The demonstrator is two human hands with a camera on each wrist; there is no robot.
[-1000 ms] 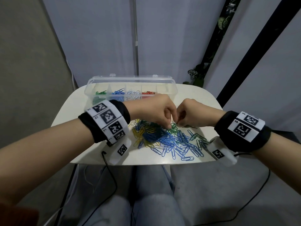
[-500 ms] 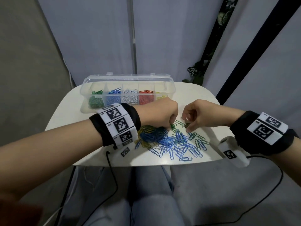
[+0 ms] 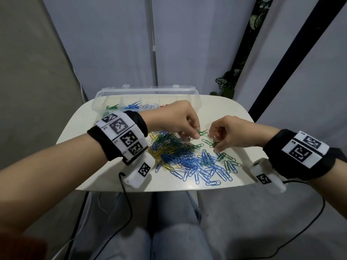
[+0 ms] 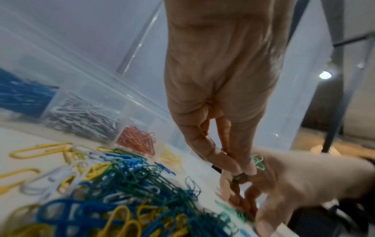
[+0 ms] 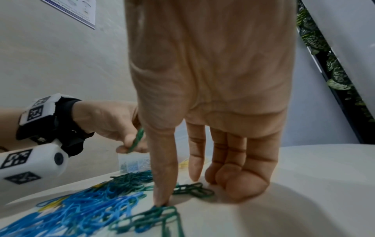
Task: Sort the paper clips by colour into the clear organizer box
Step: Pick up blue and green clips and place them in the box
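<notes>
A mixed pile of blue, green, yellow and white paper clips (image 3: 180, 154) lies on the white table (image 3: 231, 113). Behind it stands the clear organizer box (image 3: 150, 94), holding green, blue, white, red and yellow clips in separate compartments. My left hand (image 3: 196, 135) hovers over the pile's far edge and pinches a few green clips (image 3: 203, 132), also seen in the left wrist view (image 4: 258, 161). My right hand (image 3: 216, 145) reaches down beside it. Its thumb tip (image 5: 161, 198) presses on the table among loose green clips (image 5: 192, 190); index straight, other fingers curled.
Blue clips spread toward the table's front edge (image 3: 206, 177). Cables hang from both wrist cameras below the table. A grey curtain and a dark pole with a plant (image 3: 227, 83) stand behind. My knees are under the table.
The hands, which met at the pile a second ago, have drawn apart. The left now holds green clips lifted off the table; the right moved right and down onto loose green clips.
</notes>
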